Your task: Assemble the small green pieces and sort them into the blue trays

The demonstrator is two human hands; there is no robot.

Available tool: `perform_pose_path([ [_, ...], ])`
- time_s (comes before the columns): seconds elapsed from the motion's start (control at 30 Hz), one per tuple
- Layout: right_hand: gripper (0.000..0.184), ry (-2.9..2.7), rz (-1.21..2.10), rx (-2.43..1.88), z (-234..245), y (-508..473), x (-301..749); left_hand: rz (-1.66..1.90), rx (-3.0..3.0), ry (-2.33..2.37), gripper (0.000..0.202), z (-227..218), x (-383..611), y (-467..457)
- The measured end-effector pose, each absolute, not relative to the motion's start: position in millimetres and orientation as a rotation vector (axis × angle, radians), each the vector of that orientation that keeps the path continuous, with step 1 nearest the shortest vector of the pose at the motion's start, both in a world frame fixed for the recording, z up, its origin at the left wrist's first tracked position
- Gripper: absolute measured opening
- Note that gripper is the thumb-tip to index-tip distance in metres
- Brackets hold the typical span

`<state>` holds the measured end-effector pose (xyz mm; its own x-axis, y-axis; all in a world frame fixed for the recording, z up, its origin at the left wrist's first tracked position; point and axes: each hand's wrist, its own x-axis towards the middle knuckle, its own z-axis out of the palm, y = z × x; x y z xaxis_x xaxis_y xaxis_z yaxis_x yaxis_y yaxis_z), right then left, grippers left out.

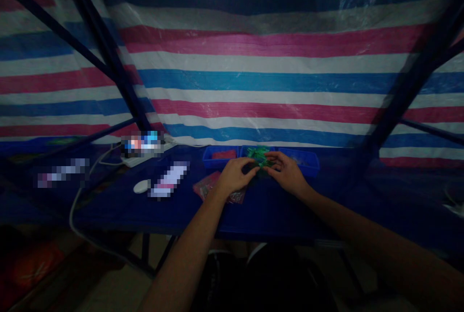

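Observation:
My left hand (237, 175) and my right hand (286, 172) face each other over the front of the middle blue bin (242, 149). Their fingers are bent and the thumbs come close together. Shiny green pieces (260, 153) lie in that bin, right behind and between my fingertips. Whatever my fingers pinch is too small and dim to make out. A clear bag with pink edging (206, 184) lies partly under my left wrist, with small metallic-looking bits inside.
A blue bin with red pieces (224, 154) stands on the left, another blue bin (306, 160) on the right. On the blue table (174, 213) lie a blurred-out phone-like screen (169, 180), a round white object (141, 186) and a white power strip (134, 158) with cables. Dark poles and striped sheeting surround it.

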<state>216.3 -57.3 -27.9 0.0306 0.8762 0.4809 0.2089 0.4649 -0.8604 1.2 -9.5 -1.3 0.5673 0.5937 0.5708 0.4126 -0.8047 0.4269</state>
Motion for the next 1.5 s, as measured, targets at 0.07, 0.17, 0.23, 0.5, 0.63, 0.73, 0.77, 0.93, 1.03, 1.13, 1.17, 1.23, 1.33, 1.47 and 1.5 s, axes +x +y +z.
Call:
perform_pose_path([
  [0.07,0.047,-1.441,0.731,-0.975,-28.5,-56.9,215.7,1.054,2.522,0.833,0.024,-1.3,2.4,-9.7],
  [0.17,0.047,-1.465,0.748,-0.99,-28.1,-57.5,214.6,1.049,2.458,0.81,0.02,1.8,3.7,-14.0],
  [0.23,0.044,-1.478,0.751,-1.01,-28.3,-56.9,213.6,1.039,2.441,0.797,0.019,4.1,4.2,-17.7],
  [0.5,0.04,-1.406,0.779,-1.017,-30.9,-49.5,212.2,1.108,2.508,0.836,0.021,0.3,5.0,-19.1],
  [0.63,0.04,-1.431,0.77,-1.057,-28.7,-53.4,212.0,1.175,2.469,0.863,0.037,-0.2,4.9,-19.6],
  [0.73,0.039,-1.478,0.717,-1.117,-27.3,-54.7,212.1,1.236,2.426,0.873,0.041,3.3,5.5,-23.8],
  [0.77,0.037,-1.495,0.688,-1.142,-26.7,-54.2,211.9,1.262,2.416,0.879,0.04,4.7,5.8,-25.6],
  [0.93,0.025,-1.53,0.547,-1.174,-20.4,-50.4,205.3,1.334,2.395,0.937,0.033,10.7,5.0,-33.0],
  [1.03,0.02,-1.578,0.428,-1.178,-17.4,-51.6,200.3,1.233,2.426,0.945,0.038,12.2,2.9,-35.1],
  [1.13,0.019,-1.658,0.309,-1.16,-16.5,-55.2,201.0,1.113,2.46,0.86,0.055,12.5,1.3,-36.5],
  [1.17,0.018,-1.687,0.277,-1.142,-16.0,-56.4,202.5,1.093,2.47,0.831,0.057,12.3,1.0,-36.7],
  [1.23,0.016,-1.763,0.218,-1.099,-14.1,-58.7,205.8,1.089,2.478,0.806,0.053,11.5,1.1,-36.6],
  [1.33,0.012,-1.889,0.14,-1.041,-9.8,-62.4,208.3,1.127,2.48,0.779,0.04,9.8,1.9,-34.9],
  [1.47,0.02,-1.978,0.138,-0.959,-6.0,-69.0,206.4,1.177,2.46,0.756,0.026,9.8,0.5,-30.2],
  [1.5,0.022,-1.964,0.156,-0.951,-6.0,-70.5,206.0,1.172,2.448,0.743,0.024,10.0,-0.4,-28.7],
])
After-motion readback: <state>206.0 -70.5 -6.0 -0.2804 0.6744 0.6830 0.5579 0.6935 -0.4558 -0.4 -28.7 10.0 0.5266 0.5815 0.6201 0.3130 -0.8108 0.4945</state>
